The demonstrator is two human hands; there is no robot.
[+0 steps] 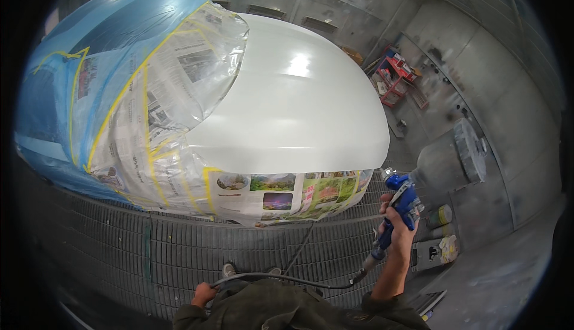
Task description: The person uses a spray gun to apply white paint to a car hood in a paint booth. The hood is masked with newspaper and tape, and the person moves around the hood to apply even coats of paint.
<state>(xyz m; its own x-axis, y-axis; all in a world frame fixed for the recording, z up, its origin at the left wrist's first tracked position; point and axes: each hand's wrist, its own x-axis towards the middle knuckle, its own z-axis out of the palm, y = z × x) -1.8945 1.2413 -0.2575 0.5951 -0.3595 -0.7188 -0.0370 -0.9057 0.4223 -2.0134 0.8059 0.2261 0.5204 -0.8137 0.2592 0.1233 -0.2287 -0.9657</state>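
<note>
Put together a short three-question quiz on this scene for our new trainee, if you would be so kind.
1. Multiple choice: what does the right hand grip?
A) a roll of tape
B) a blue spray gun
C) a sponge

2. True or false: the white panel is entirely hidden by masking.

3. Short answer: what does the left hand hold that runs to the bottom of the blue spray gun's handle?

Key:
1. B
2. False; its glossy surface shows.
3. The grey hose.
</note>
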